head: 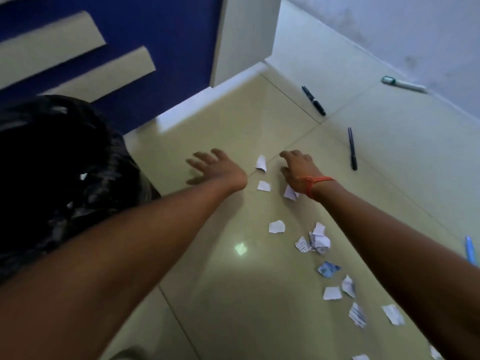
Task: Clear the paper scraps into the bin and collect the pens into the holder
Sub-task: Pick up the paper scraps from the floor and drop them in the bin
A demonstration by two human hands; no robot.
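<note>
Both my arms stretch out over a beige tiled floor. My left hand (215, 166) is open with fingers spread, just right of the black-lined bin (59, 162). My right hand (298, 167), with an orange thread at the wrist, hovers with fingers curled down and holds nothing that I can see. A white paper scrap (261, 163) lies between the hands, another scrap (264, 186) just below it, and one more (290, 193) under the right wrist. Several further scraps (319, 239) trail toward the lower right. Two dark pens (313, 100) (352, 148) lie beyond the right hand.
A white marker with a teal cap (404, 84) lies by the far wall. A blue pen (470, 252) shows at the right edge. A white cabinet (244, 40) and a blue panel (166, 40) stand ahead. No pen holder is in view.
</note>
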